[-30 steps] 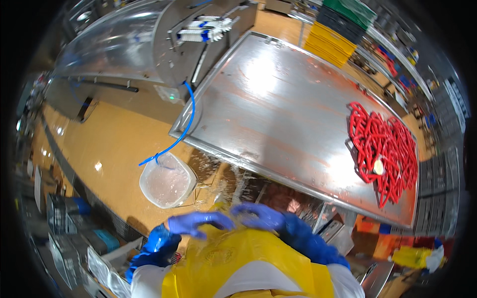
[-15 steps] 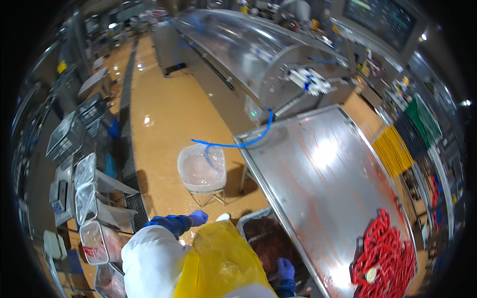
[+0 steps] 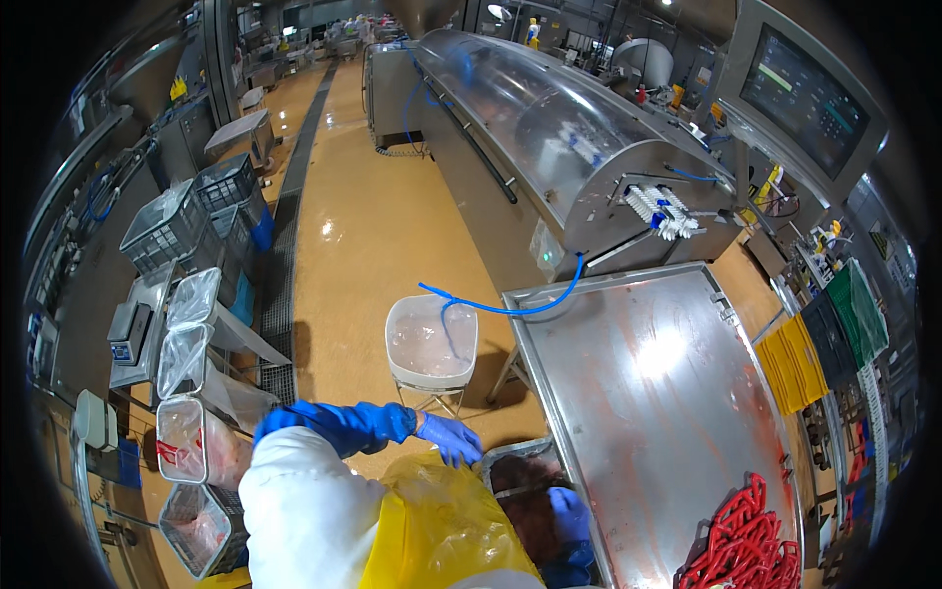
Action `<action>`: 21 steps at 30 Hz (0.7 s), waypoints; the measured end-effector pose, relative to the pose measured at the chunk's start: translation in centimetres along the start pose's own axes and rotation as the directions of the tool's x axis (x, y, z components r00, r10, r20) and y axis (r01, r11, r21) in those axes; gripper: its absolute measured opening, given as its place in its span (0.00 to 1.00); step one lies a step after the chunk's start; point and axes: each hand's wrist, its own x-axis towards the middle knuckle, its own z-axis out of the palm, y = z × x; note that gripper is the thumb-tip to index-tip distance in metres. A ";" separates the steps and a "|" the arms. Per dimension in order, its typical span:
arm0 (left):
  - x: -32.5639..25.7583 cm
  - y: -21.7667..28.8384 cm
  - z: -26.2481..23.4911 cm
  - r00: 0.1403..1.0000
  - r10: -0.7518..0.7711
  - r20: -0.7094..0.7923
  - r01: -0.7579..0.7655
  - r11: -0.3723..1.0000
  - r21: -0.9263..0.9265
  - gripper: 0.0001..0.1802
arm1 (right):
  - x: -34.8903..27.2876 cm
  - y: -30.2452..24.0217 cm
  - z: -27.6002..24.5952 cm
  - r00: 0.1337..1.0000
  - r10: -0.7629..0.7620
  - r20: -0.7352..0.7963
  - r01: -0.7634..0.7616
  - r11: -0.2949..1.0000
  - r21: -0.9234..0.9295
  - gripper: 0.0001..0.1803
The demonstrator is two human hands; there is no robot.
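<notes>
My left hand (image 3: 448, 438), in a blue glove with a blue sleeve cover, reaches across my yellow apron (image 3: 442, 525). Its fingers are spread just left of the rim of a steel bin (image 3: 510, 454) and hold nothing. The bin sits low against the end of the steel table (image 3: 657, 393) and holds dark red meat (image 3: 525, 491). My right hand (image 3: 569, 512), also blue-gloved, is down inside the bin and rests on the meat. Whether it grips any cannot be seen.
A white tub (image 3: 432, 339) with a blue hose (image 3: 500, 310) stands on a frame by the table corner. Red linked sausages (image 3: 751, 545) lie at the table's near right. A long steel machine (image 3: 549, 128) runs behind. Plastic-lined trays (image 3: 191, 437) and grey crates (image 3: 186, 221) stand left.
The view has swung left, so the table and red links slid to the right and down. My hands, together over the apron a second ago, have parted; the right is now in the bin.
</notes>
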 end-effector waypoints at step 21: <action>8.9 -5.2 -7.3 0.818 0.396 -0.417 -0.147 0.845 0.515 0.08 | 1.5 10.2 -3.5 0.658 -0.200 -0.726 -0.149 0.910 -0.386 0.09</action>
